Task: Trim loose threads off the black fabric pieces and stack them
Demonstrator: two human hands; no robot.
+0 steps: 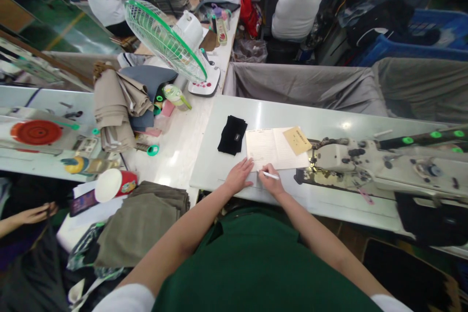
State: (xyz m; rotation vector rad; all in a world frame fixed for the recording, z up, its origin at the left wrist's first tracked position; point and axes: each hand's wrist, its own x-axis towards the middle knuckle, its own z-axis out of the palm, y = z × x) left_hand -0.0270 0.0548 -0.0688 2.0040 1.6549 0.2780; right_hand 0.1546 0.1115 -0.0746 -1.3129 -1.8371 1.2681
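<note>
An open notebook lies on the pale sewing table, with writing on its left page. My left hand rests flat at the notebook's lower left corner, fingers stretched out. In my right hand is a white pen, held at the lower edge of the notebook; its tip is too small to make out. A tan paper slip covers part of the right page. Left of the notebook sits a small stack of black fabric pieces with a small label on top.
A sewing machine stands right of the notebook. On the left table are a green-rimmed fan, folded beige cloth, a paper cup and olive fabric. A co-worker's hand shows at far left. Grey cloth bins line the back.
</note>
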